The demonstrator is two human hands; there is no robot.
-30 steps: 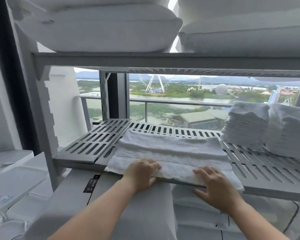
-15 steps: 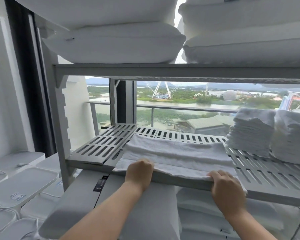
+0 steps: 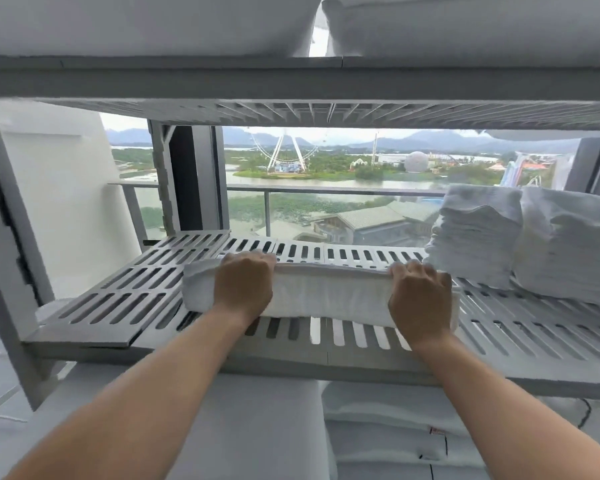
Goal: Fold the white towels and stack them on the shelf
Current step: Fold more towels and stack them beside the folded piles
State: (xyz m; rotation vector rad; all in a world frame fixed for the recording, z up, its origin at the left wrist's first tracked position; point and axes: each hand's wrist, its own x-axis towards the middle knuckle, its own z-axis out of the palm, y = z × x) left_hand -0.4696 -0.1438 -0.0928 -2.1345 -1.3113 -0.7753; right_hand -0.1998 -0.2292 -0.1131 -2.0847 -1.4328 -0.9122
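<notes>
1 towel on shelf | left hand, right hand: fingers curled over its edge | 2 stacks beside

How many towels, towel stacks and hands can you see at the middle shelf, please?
1 half-folded towel
2 stacks of folded towels
2 hands: left hand, right hand, both gripping the towel
Total: 5
</notes>
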